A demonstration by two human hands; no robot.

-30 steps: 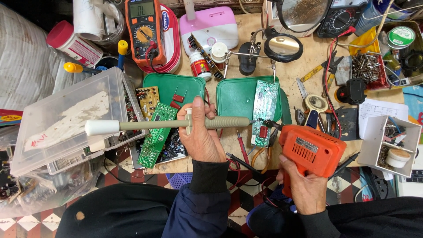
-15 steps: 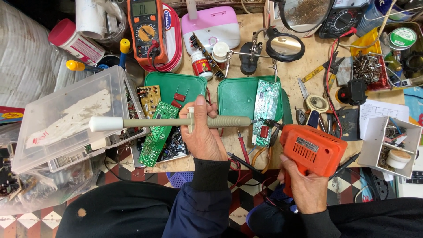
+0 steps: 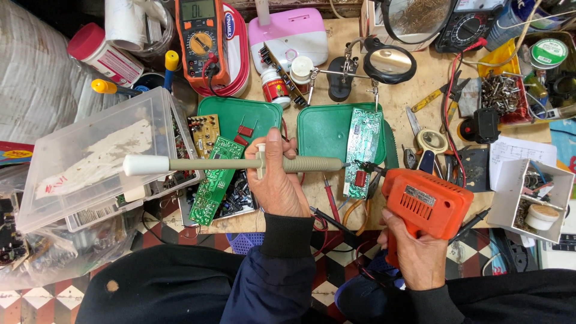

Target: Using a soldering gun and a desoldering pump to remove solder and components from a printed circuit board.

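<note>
While the clear plastic box (image 3: pixel 102 156) sits far left on the tabletop (image 3: pixel 420 90), the left hand (image 3: pixel 277 180) wraps its grip tight around a long grey-green desoldering pump (image 3: pixel 240 163), thumb up on the button. That pump lies dead horizontal, white plunger knob out left over the box, nozzle pointing right. Moving across, the nozzle tip sits right at the edge of the narrow green circuit board (image 3: pixel 362 150), which stands lengthwise on the green tray lid (image 3: pixel 327 129). Further right, the right hand (image 3: pixel 414 252) has its grip closed on the handle of an orange soldering gun (image 3: pixel 423 204), whose tip reaches in from the right toward the same spot on the board. Whether either tip actually touches the board is hard to make out amid the wires; the gun's trigger finger is hidden.
</note>
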